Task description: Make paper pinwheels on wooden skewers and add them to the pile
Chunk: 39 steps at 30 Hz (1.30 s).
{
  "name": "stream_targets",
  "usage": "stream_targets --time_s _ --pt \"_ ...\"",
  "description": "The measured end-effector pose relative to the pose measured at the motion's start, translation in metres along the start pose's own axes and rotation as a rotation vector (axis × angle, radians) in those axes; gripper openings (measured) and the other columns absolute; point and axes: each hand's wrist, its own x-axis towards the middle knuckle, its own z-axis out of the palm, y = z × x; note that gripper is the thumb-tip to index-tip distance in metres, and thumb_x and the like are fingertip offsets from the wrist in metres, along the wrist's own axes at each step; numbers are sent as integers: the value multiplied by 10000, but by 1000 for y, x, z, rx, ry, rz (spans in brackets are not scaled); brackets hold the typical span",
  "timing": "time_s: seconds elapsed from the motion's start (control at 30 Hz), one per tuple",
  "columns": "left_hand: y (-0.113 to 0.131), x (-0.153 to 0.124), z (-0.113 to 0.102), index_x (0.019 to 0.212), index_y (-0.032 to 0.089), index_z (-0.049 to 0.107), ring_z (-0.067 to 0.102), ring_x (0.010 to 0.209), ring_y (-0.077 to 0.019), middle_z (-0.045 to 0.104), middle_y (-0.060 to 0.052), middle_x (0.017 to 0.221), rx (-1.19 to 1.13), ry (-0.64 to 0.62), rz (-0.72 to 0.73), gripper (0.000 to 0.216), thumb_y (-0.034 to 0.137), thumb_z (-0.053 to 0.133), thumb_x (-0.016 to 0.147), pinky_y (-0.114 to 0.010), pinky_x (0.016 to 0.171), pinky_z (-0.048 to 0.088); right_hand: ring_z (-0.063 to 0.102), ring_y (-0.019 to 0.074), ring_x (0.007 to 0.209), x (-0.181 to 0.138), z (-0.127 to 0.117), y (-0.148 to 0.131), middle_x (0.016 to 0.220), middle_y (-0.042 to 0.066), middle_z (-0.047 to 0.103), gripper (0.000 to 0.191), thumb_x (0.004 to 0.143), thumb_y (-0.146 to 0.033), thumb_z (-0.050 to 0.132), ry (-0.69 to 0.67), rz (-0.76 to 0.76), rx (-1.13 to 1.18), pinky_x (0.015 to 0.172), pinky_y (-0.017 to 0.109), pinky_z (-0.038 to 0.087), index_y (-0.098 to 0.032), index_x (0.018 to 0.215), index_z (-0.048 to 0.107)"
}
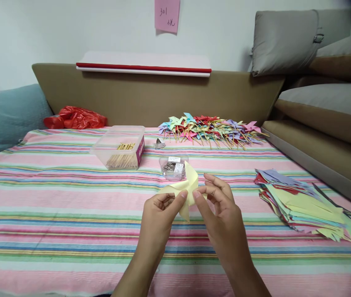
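Note:
Between my two hands is a yellow paper pinwheel [191,178], its blades folded in toward the centre. My left hand [160,208] pinches it near the middle, thumb on top and the other fingers curled. From the other side, my right hand [221,210] grips a blade between thumb and index finger, with its remaining fingers partly spread. Just beyond the pinwheel stands a small clear box [173,168] holding small metal pieces, perhaps pins. Whether a pin is in the paper I cannot tell.
A plastic tub [118,148] of wooden sticks stands left of centre. Finished pinwheels on sticks [209,130] are heaped at the back. A small metallic object [159,143] lies before them. On the right are cut paper sheets [305,204] and scissors [345,210]. A red plastic bag [78,118] sits back left.

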Motion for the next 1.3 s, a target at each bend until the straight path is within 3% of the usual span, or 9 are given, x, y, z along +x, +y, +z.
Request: stream_targets --time_s 0.4,0.9,1.13,1.2,1.3 --pt "0 0 1 675 175 759 563 686 -163 667 -17 656 16 -10 -1 234 388 798 765 -247 630 444 512 329 1297 0 1 6 1320 109 528 168 846 -410 682 1 1 2 1035 551 475 -246 832 719" --pt "-1 1 1 796 165 795 622 754 -179 745 -42 757 -25 -42 -27 177 335 822 752 -262 706 488 539 320 1256 1 1 4 1299 99 540 151 815 -398 697 51 -11 -51 1027 551 467 -250 818 724" --pt "-2 0 0 769 163 784 611 716 -163 732 -35 734 -11 -11 -11 200 359 820 751 -241 660 484 529 314 1265 -2 2 2 1307 97 537 128 814 -378 700 57 -51 -77 1049 541 437 -251 818 718" --pt "-2 0 0 781 162 787 615 725 -164 729 -33 732 -11 -9 -10 208 366 818 751 -238 665 488 526 313 1269 -1 3 -1 1313 101 547 159 798 -377 713 72 -56 -41 1016 517 464 -250 893 697" --pt "0 -1 -1 725 151 764 606 711 -159 701 -25 700 19 -21 -35 240 384 808 760 -239 663 483 541 299 1251 1 0 -6 1321 91 578 359 775 -386 735 80 34 25 979 483 479 -270 1099 634"
